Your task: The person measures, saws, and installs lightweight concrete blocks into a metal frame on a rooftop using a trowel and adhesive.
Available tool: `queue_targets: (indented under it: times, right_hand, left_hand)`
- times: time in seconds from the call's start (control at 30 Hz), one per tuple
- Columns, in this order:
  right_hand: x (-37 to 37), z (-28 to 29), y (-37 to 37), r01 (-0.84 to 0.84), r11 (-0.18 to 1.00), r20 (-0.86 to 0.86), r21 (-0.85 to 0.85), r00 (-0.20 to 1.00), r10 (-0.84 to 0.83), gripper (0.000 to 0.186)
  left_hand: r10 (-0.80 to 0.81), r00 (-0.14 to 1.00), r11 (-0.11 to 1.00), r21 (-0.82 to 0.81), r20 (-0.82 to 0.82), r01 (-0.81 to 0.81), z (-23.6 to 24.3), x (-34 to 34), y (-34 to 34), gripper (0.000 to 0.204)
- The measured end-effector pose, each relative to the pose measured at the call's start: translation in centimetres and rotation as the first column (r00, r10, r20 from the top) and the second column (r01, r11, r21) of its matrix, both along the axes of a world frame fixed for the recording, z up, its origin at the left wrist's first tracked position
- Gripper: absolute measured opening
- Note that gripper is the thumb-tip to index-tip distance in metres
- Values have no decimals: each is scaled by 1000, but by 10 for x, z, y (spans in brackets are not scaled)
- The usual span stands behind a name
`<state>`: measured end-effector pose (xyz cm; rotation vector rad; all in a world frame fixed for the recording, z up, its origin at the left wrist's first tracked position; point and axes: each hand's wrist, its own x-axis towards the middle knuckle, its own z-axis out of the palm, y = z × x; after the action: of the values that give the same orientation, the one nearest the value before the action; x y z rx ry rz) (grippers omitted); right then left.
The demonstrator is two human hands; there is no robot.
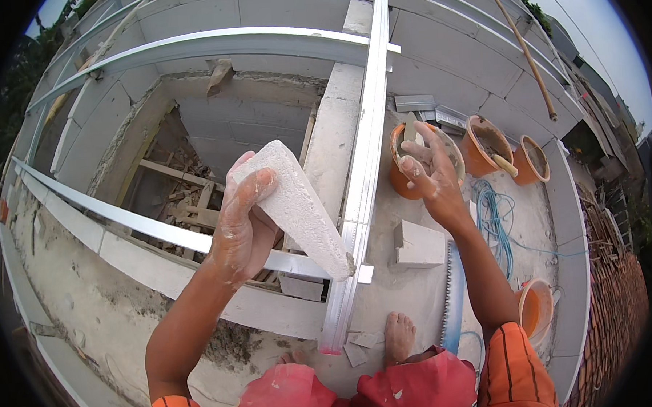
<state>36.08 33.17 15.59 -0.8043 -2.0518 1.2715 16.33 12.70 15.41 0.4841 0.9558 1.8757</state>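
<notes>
My left hand (pixel 234 226) grips a white wedge-shaped piece of aerated concrete block (pixel 297 205), thumb on its broad face. The piece is tilted, its narrow end pointing down toward a silver metal channel (pixel 370 136). Over to the right, my right hand (pixel 435 180) is open with its fingers apart and dusted with white. It is above or in front of an orange bucket (pixel 401 180) with grey mortar in it. A flat greyish piece (pixel 410 129) shows by the fingertips; whether they touch it I cannot tell.
A cut block (pixel 420 244) and a toothed saw (pixel 452 292) lie on the floor, with tangled blue string (pixel 493 229) beyond. More orange buckets (pixel 488 156) stand at the right. Left of the channel, a deep opening holds wooden debris (pixel 188 209). Block walls (pixel 451 67) surround the area.
</notes>
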Motion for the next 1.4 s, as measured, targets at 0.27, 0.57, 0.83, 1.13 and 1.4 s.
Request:
queue_targets:
  times: [0.27,0.57,0.83,1.13,1.4]
  right_hand:
    - [-96,-33,68,26,918,166,395,981,-99,112]
    - [-160,7,16,-84,979,185,186,982,49,111]
    - [-240,-24,-6,-188,970,166,154,973,162,121]
    - [-188,-1,20,-301,910,311,284,927,210,93]
    - [18,-74,207,67,894,679,444,625,-384,52]
  left_hand:
    - [299,952,948,-93,-58,-303,8,12,-59,68]
    - [335,917,936,41,216,-351,6,39,-74,67]
    - [391,916,921,-35,87,-389,-15,22,-89,68]
    - [379,923,925,-47,62,-376,-36,10,-90,63]
    - [67,988,976,196,138,-93,-14,7,-48,72]
